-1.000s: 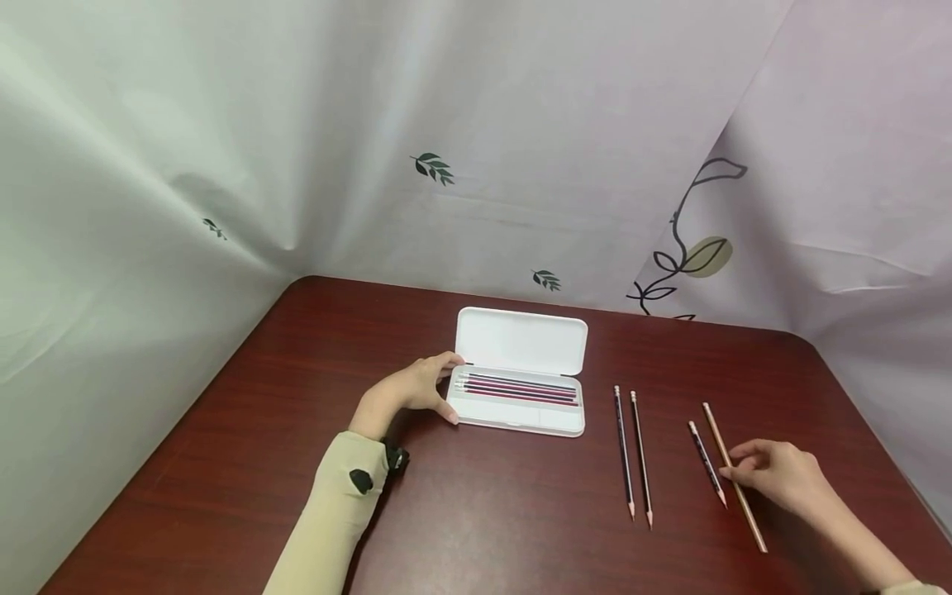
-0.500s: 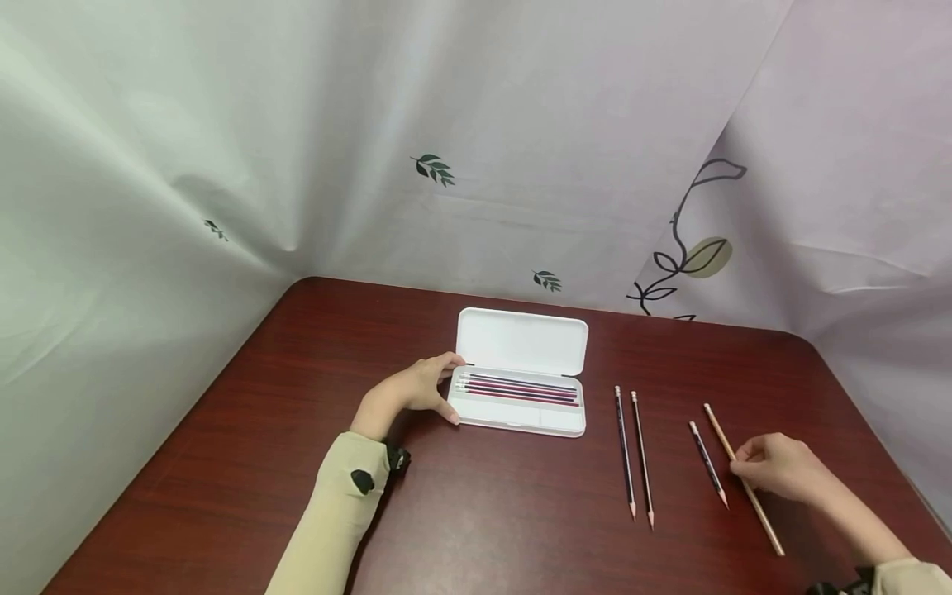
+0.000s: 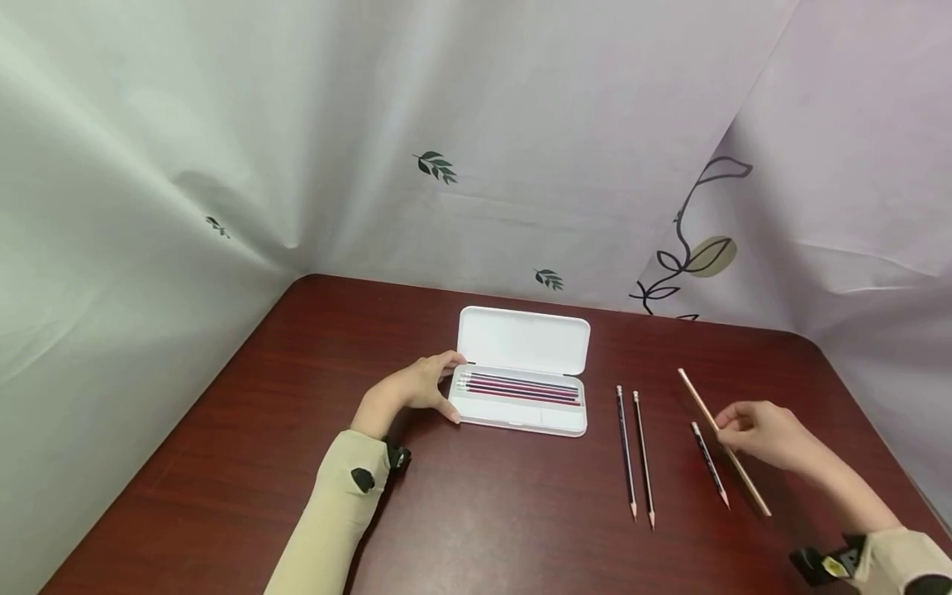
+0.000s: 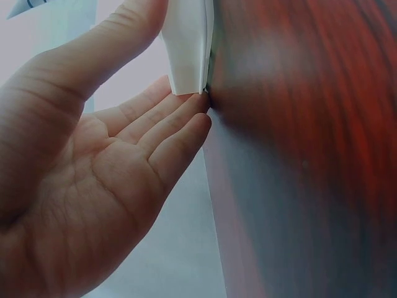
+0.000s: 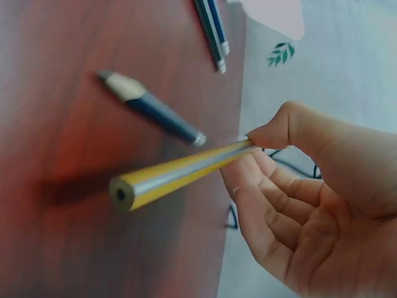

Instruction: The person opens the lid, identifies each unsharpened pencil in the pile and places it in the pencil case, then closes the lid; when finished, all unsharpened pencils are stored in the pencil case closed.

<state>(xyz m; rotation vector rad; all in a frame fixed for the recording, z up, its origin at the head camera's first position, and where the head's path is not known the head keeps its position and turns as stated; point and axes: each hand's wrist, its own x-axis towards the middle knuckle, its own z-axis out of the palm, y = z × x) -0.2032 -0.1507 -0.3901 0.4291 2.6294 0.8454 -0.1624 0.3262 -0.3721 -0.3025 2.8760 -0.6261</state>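
Observation:
My right hand (image 3: 769, 434) pinches a yellow pencil (image 5: 180, 177) between thumb and fingertips. Its flat, unsharpened end with a dark core faces the right wrist camera, and it slants above the table. Close to its left lies a short dark sharpened pencil (image 3: 710, 464). At the left end of an open white pencil case (image 3: 491, 411), my left hand (image 3: 416, 387) holds on, thumb at the front corner and fingers at the back. Several dark and red pencils (image 3: 521, 390) lie in the case's rear compartment. In the left wrist view the case's end (image 4: 189, 62) sits between thumb and fingers.
Two long dark pencils, one on the left (image 3: 626, 453) and one on the right (image 3: 644, 459), lie side by side right of the case. The case's lid (image 3: 524, 340) stands raised behind it. A pale leaf-printed cloth (image 3: 476, 223) hangs round the dark red table (image 3: 357, 322).
My right hand has gripped the yellow pencil, lifted it and shifted it away from me and slightly left. My left hand and the case have stayed in place.

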